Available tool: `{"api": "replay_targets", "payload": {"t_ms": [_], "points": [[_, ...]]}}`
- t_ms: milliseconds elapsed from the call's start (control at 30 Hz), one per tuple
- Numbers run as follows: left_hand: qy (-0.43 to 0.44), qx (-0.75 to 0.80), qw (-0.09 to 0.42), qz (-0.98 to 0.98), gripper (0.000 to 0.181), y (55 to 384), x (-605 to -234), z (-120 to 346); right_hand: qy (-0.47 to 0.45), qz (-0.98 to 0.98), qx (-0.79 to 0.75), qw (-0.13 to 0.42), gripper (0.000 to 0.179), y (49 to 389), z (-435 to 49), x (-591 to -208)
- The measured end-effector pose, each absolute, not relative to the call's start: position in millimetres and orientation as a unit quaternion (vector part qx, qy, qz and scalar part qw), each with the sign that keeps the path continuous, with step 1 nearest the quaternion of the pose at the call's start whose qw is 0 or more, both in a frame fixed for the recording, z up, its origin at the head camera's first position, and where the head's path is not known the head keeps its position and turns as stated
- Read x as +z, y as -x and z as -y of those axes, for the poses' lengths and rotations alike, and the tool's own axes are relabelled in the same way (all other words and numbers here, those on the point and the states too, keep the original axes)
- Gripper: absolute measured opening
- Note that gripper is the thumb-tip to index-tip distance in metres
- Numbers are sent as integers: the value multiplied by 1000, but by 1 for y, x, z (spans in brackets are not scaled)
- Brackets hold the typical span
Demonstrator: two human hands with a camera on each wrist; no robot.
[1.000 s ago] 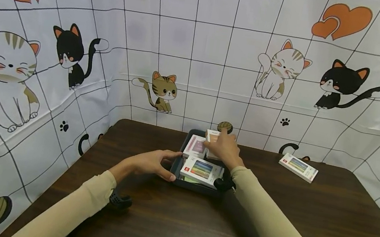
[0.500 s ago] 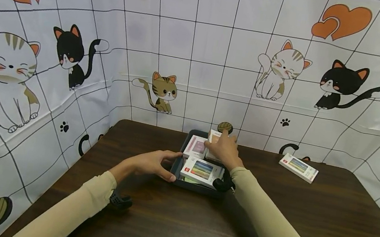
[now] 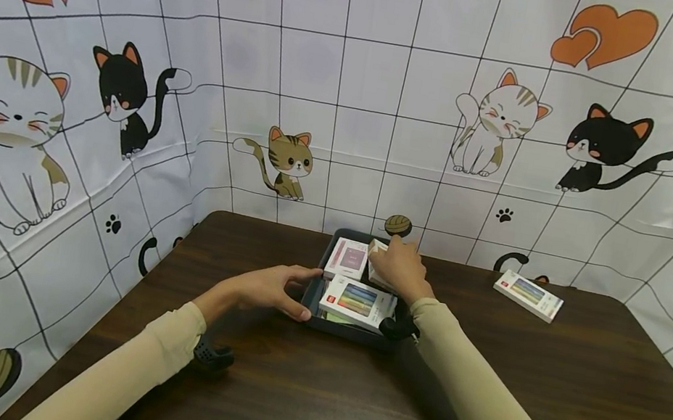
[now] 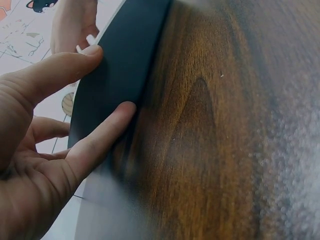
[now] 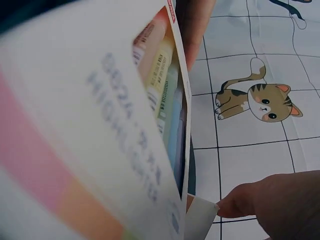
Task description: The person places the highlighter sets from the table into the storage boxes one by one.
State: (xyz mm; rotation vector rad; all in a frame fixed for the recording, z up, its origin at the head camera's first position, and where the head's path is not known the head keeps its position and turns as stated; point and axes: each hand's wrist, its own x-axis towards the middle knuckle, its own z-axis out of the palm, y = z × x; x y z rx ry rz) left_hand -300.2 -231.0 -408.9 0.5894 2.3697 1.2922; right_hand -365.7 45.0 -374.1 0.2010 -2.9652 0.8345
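My left hand [image 3: 267, 289] rests against the left side of a dark grey tray [image 3: 350, 333], thumb near the front corner. In the left wrist view, its outstretched fingers [image 4: 102, 135] press the tray's outer wall [image 4: 117, 60]. Over the tray's back right part, my right hand [image 3: 400, 264] grips a small white box [image 3: 373, 274], mostly covered by the hand and tilted. One corner of that white box [image 5: 200, 220] shows at the thumb in the right wrist view. Beside it in the tray lie a white box with a mauve panel [image 3: 347, 259] and a highlighter box [image 3: 358, 303].
Another white box with a coloured window [image 3: 528, 296] lies at the back right of the dark wooden table [image 3: 307, 396]. A cat-print sheet [image 3: 362, 133] hangs behind and along the sides. In the right wrist view the highlighter box [image 5: 100, 125] looms close to the camera.
The box in my right hand has shifted slightly right and tipped, so its orange panel no longer shows in the head view. My left hand and the tray have stayed put.
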Motion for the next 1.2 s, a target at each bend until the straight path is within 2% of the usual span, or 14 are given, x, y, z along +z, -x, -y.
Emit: {"api": "replay_targets", "payload": {"t_ms": [200, 500, 867, 1067, 1200], "points": [[-214, 464, 190, -838, 103, 300, -410, 230, -95, 952, 286, 44, 58, 368, -49, -379], [-217, 467, 197, -834, 103, 300, -411, 230, -115, 947, 300, 17, 64, 359, -55, -370], [-217, 463, 194, -838, 104, 303, -410, 232, -277, 924, 263, -19, 66, 360, -87, -372], [-207, 465, 196, -838, 102, 302, -410, 232, -327, 915, 236, 13, 54, 365, -89, -384], [-203, 465, 197, -839, 102, 302, -409, 230, -326, 911, 252, 28, 55, 365, -89, -387]]}}
